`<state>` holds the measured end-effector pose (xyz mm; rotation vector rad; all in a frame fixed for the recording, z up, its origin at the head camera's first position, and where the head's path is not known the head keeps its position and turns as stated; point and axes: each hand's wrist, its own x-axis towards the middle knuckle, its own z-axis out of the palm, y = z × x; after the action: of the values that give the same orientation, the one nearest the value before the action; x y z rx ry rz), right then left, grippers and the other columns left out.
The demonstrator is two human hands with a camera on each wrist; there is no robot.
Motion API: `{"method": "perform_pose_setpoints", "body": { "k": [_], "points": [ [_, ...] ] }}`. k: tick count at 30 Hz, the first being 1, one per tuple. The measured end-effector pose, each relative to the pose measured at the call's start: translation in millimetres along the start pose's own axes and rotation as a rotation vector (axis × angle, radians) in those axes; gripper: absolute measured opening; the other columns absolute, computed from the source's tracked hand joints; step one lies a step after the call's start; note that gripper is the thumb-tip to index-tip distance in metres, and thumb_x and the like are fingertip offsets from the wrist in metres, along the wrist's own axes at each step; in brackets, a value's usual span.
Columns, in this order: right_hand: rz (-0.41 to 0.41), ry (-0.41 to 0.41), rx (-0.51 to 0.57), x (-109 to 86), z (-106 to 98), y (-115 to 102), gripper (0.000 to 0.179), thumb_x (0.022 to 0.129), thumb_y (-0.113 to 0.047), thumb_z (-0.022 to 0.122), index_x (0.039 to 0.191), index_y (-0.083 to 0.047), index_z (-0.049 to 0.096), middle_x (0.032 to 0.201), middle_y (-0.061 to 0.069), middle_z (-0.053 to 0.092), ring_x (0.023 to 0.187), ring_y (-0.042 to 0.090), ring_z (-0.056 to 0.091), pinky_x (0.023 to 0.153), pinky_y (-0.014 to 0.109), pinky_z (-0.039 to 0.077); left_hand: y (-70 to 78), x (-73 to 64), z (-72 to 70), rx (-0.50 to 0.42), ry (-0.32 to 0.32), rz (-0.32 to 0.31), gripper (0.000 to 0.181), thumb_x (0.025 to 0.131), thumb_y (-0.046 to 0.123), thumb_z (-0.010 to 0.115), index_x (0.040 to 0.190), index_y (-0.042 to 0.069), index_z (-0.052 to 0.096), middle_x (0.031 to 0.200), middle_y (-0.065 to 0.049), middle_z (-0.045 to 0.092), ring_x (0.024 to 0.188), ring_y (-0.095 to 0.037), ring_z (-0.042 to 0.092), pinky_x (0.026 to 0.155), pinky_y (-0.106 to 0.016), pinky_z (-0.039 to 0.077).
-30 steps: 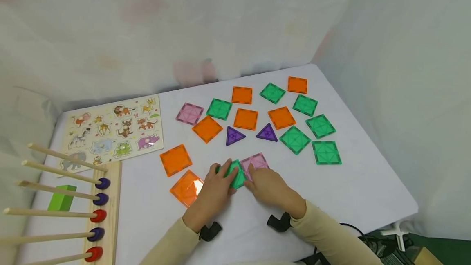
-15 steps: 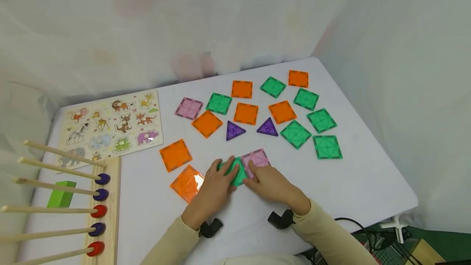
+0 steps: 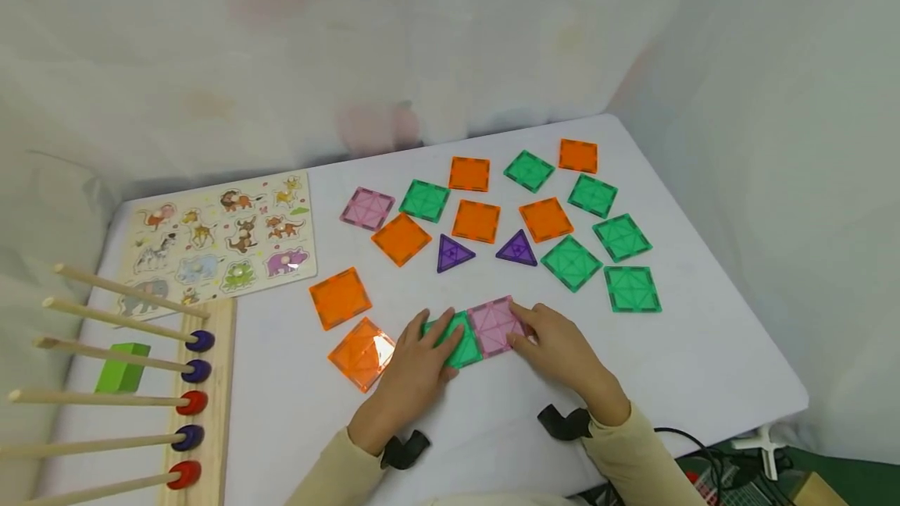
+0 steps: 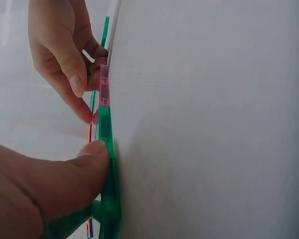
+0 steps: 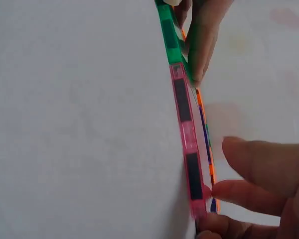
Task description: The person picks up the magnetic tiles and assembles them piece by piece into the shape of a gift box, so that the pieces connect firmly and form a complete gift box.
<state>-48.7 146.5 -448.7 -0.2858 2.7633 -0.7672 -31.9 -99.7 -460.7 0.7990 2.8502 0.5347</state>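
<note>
A square green magnetic tile [image 3: 466, 346] lies edge to edge with a pink magnetic tile [image 3: 496, 328] near the front of the table. My left hand [image 3: 411, 369] holds the green tile, its fingers across the top and its thumb [image 4: 95, 154] against the near edge. They hide the tile's left part. My right hand [image 3: 562, 346] is at the pink tile's right side, fingertips at its right edge and far corner. In the right wrist view the right thumb [image 5: 239, 152] stands off the pink tile's edge [image 5: 188, 137], with other fingertips close to the corner.
Orange tiles [image 3: 476, 221], green tiles [image 3: 571, 264], a pink tile [image 3: 367, 209] and two purple triangles [image 3: 518, 250] lie beyond the hands. To the left are an animal puzzle board [image 3: 211, 240], a wooden peg rack [image 3: 214, 412] and a green block [image 3: 123, 369].
My right hand has slid right, from the pink tile's top to its right edge. The two joined tiles stay nearly in place under a slightly shifted view; the left hand keeps its hold.
</note>
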Motion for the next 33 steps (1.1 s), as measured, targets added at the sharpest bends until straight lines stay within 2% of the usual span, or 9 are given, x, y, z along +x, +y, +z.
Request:
{"method": "perform_pose_setpoints", "body": {
  "k": [6,14,20,23,25,26,29,31,33],
  "points": [
    [-0.001,-0.044,-0.052,-4.1,0,-3,0.054,0.09,-0.034,0.065,0.137,-0.01,0.053,0.069,-0.003,0.041,0.063,0.01,0.039,0.055,0.022,0.03,0.1,-9.3,2.8,-0.061,-0.01,-0.03,0.059,0.085,0.028,0.072,0.14,0.015,0.051,0.154,-0.009,0.035,0.141,-0.039,0.029,0.113,-0.053,0.03],
    [0.047,-0.091,-0.075,-11.1,-4,-12,0.053,0.09,-0.035,0.065,0.137,-0.012,0.054,0.067,-0.002,0.042,0.061,0.011,0.039,0.055,0.024,0.029,3.2,-16.6,2.9,-0.057,-0.012,-0.004,0.059,0.084,0.026,0.073,0.138,0.014,0.053,0.153,-0.01,0.036,0.14,-0.039,0.031,0.109,-0.053,0.035],
    [0.059,-0.094,-0.022,-11.8,-5,-11,0.052,0.091,-0.034,0.065,0.137,-0.013,0.054,0.064,-0.004,0.04,0.059,0.01,0.037,0.053,0.022,0.027,2.6,-16.2,2.8,-0.088,-0.018,-0.025,0.059,0.084,0.024,0.073,0.139,0.013,0.053,0.154,-0.009,0.035,0.142,-0.038,0.029,0.109,-0.052,0.035],
    [0.075,-0.088,0.022,-11.0,-10,-4,0.052,0.091,-0.034,0.064,0.139,-0.013,0.052,0.063,-0.004,0.041,0.058,0.01,0.038,0.053,0.022,0.028,0.6,-18.7,0.1,-0.14,0.013,-0.057,0.06,0.086,0.027,0.071,0.14,0.012,0.051,0.154,-0.009,0.034,0.143,-0.035,0.028,0.109,-0.05,0.036],
    [0.083,-0.058,0.027,-10.0,-18,2,0.053,0.092,-0.034,0.062,0.139,-0.012,0.052,0.068,-0.003,0.048,0.062,0.011,0.042,0.056,0.024,0.034,-3.1,-23.8,-6.4,-0.161,0.074,-0.098,0.058,0.088,0.028,0.07,0.14,0.011,0.051,0.153,-0.01,0.037,0.141,-0.034,0.031,0.108,-0.05,0.038],
    [0.089,-0.038,0.02,-9.5,-22,5,0.053,0.093,-0.034,0.061,0.139,-0.011,0.051,0.073,-0.001,0.053,0.066,0.013,0.046,0.059,0.026,0.039,-6.3,-27.4,-10.2,-0.167,0.127,-0.126,0.057,0.088,0.028,0.07,0.138,0.009,0.052,0.151,-0.011,0.039,0.139,-0.035,0.034,0.107,-0.051,0.038],
    [0.106,0.044,-0.019,-7.5,-39,17,0.052,0.094,-0.033,0.059,0.139,-0.006,0.051,0.097,0.01,0.065,0.086,0.025,0.059,0.075,0.04,0.051,-19.4,-41.5,-23.1,-0.144,0.263,-0.257,0.05,0.087,0.023,0.071,0.131,0.003,0.058,0.143,-0.016,0.046,0.132,-0.036,0.041,0.102,-0.054,0.042],
    [0.108,0.083,-0.046,-5.5,-49,24,0.051,0.096,-0.032,0.057,0.138,-0.004,0.051,0.117,0.018,0.064,0.105,0.035,0.059,0.089,0.05,0.049,-28.3,-52.5,-29.2,-0.119,0.288,-0.362,0.046,0.086,0.02,0.072,0.125,-0.002,0.061,0.138,-0.019,0.048,0.127,-0.038,0.043,0.098,-0.056,0.044],
    [0.079,0.099,-0.065,-1.3,-55,28,0.048,0.096,-0.03,0.056,0.136,-0.003,0.053,0.127,0.021,0.06,0.117,0.04,0.055,0.096,0.056,0.045,-35.1,-62.6,-31.5,-0.091,0.252,-0.448,0.043,0.085,0.019,0.072,0.12,-0.004,0.064,0.136,-0.021,0.049,0.124,-0.039,0.042,0.095,-0.056,0.046]
  ]
}}
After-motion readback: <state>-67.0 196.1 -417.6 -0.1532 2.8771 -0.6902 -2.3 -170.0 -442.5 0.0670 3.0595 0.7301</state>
